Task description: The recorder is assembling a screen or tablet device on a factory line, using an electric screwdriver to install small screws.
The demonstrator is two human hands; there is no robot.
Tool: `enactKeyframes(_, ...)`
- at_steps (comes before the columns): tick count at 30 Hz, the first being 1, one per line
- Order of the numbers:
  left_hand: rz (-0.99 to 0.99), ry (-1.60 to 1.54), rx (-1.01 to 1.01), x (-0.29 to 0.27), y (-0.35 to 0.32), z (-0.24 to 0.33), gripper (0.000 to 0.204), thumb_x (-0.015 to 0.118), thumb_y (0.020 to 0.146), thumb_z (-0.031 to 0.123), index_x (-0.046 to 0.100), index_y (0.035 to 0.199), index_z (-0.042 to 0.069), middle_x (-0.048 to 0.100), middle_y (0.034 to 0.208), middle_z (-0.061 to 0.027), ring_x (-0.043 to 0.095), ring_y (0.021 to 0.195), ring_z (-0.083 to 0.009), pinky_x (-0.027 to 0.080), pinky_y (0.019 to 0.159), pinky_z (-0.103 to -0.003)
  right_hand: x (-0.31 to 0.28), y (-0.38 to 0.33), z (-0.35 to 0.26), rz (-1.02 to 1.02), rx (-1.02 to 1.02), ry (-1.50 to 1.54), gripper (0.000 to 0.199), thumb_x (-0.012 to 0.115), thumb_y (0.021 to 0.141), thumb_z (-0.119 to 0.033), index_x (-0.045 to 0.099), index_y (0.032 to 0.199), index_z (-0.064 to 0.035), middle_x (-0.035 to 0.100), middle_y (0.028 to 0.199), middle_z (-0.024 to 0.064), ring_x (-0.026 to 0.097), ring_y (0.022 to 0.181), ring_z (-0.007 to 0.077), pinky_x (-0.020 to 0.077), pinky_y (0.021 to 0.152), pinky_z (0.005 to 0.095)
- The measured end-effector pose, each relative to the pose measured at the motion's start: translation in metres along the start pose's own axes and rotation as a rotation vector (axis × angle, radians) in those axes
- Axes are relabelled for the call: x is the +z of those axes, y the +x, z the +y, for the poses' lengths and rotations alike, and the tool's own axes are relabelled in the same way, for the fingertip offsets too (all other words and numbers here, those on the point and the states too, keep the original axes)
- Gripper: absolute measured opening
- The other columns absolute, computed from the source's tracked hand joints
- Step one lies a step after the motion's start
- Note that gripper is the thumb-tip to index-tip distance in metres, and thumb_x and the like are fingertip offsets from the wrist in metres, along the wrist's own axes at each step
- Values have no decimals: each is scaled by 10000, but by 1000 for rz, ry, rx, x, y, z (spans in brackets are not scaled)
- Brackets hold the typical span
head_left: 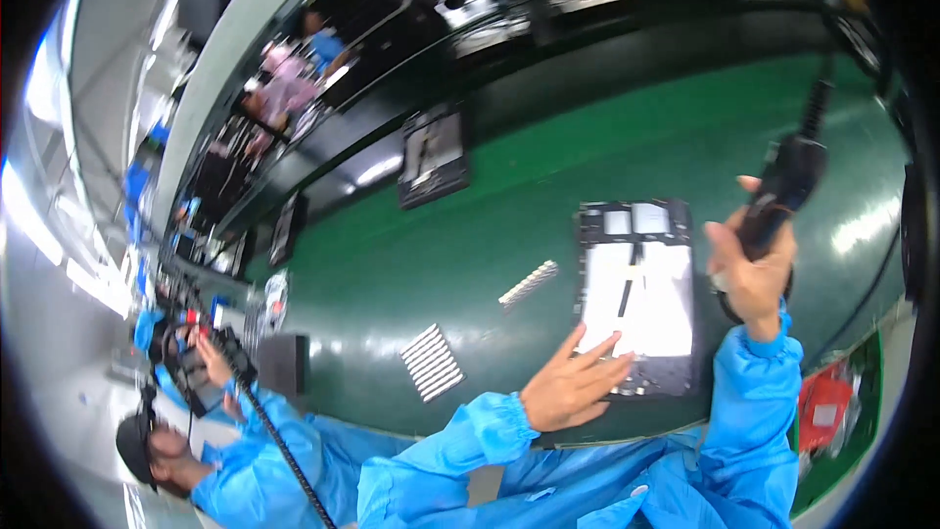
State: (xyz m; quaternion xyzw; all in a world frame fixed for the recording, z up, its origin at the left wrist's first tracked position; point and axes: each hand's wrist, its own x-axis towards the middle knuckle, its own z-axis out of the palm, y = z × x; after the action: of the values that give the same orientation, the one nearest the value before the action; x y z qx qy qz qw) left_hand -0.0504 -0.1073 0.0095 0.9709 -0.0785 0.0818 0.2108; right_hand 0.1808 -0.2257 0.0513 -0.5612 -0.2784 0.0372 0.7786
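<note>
Green tabletop [587,167] fills my head view. My left hand [573,384] lies flat with fingers spread wide, touching the lower left edge of an opened tablet [638,296] with white insides in a black frame. My right hand [754,269] is lifted just beside the tablet's right edge, wrapped around a black electric screwdriver [783,186]. Two strips of small white parts [431,362] lie to the left. A co-worker in blue [245,451] sits at my far left.
</note>
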Motion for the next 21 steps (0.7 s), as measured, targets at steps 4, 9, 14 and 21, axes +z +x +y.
enactKeyframes(4,18,-122,48,6,-2,5,514,695,750,129,524,1217,-2,465,1370,-108,345,1348,-302,167,1084,-609,-7,-2,0,-1,-85,-89,560,662,801,-12,415,1303,14,501,672,-14,493,496,80,386,445,209)
enactKeyframes(9,38,-162,-24,19,0,14,530,712,738,104,522,1220,-6,448,1386,-129,360,1340,-308,147,1075,-624,0,11,-9,-10,-89,-137,622,746,733,9,454,1281,24,518,628,-18,502,491,81,393,462,210)
enactKeyframes(14,80,-180,-76,30,14,26,434,713,707,18,592,1122,-26,556,1271,-146,447,1276,-328,146,1087,-595,-39,28,-6,118,-101,-73,444,745,736,13,510,1112,44,584,653,22,543,490,100,407,457,226)
enactKeyframes(21,69,-190,-142,35,25,40,391,702,708,-2,614,1087,-38,566,1258,-149,443,1277,-332,149,1085,-593,-58,30,11,133,-159,-2,354,714,752,48,510,1042,35,596,645,43,552,482,101,425,438,226)
